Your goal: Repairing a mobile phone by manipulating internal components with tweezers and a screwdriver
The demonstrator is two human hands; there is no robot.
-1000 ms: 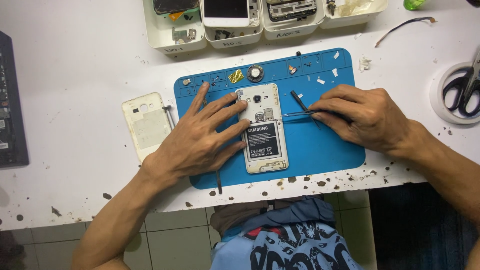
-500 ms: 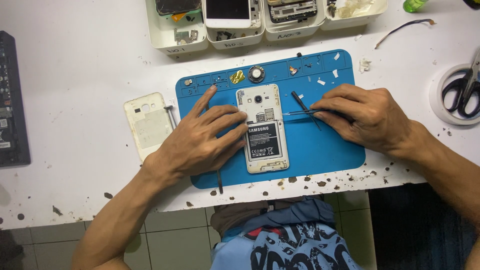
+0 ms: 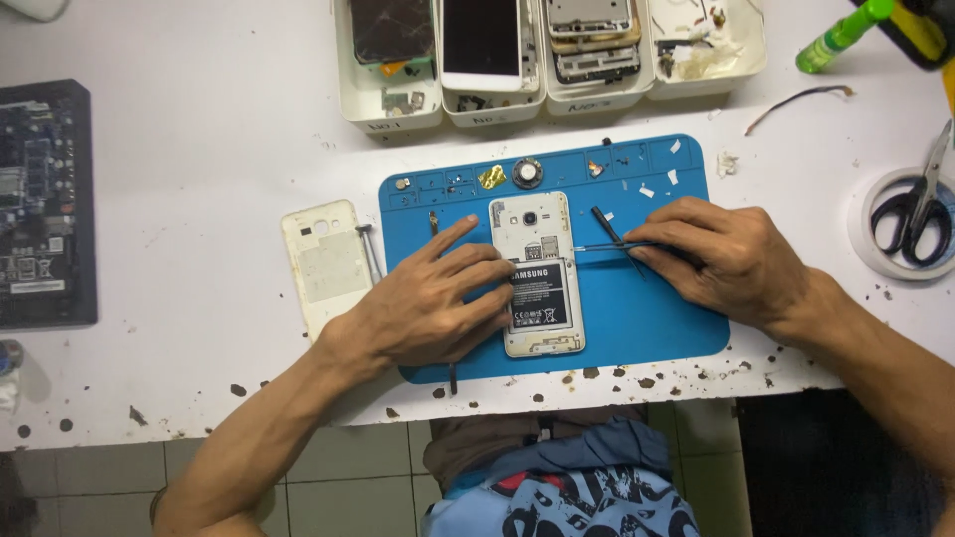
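Head view, looking straight down at a white, paint-flecked worktop (image 3: 199,149). A blue mat (image 3: 657,318) lies in the middle, and on it a white phone (image 3: 537,273) rests face down, lengthwise toward the person.

The phone's back cover (image 3: 328,261) is already off; it lies on the worktop just left of the mat, inner side up. The battery (image 3: 540,293) sits in its bay, so the inside is exposed but nothing more appears to be removed. The frame around the camera looks to be in place.

The left hand (image 3: 428,308) lies flat and spread across the phone's left edge, fingers resting on the battery and pinning the phone down. It holds nothing.

The right hand (image 3: 726,254) is curled narrow around thin tweezers (image 3: 607,247), whose tips reach the phone's right edge near the top of the battery. A dark pry tool (image 3: 609,231) lies slanted on the mat under the tweezers; whether the fingers touch it cannot be told.

Small loose parts, among them a round metal piece (image 3: 526,173), lie along the mat's top edge. Behind the mat stand white trays (image 3: 393,109) holding other phones and parts. A dark circuit board (image 3: 45,204) lies far left; scissors (image 3: 920,204) sit in a roll of tape far right; a green bottle (image 3: 841,32) is at top right.

Judged from this, the opening step is done and the work inside has only begun.
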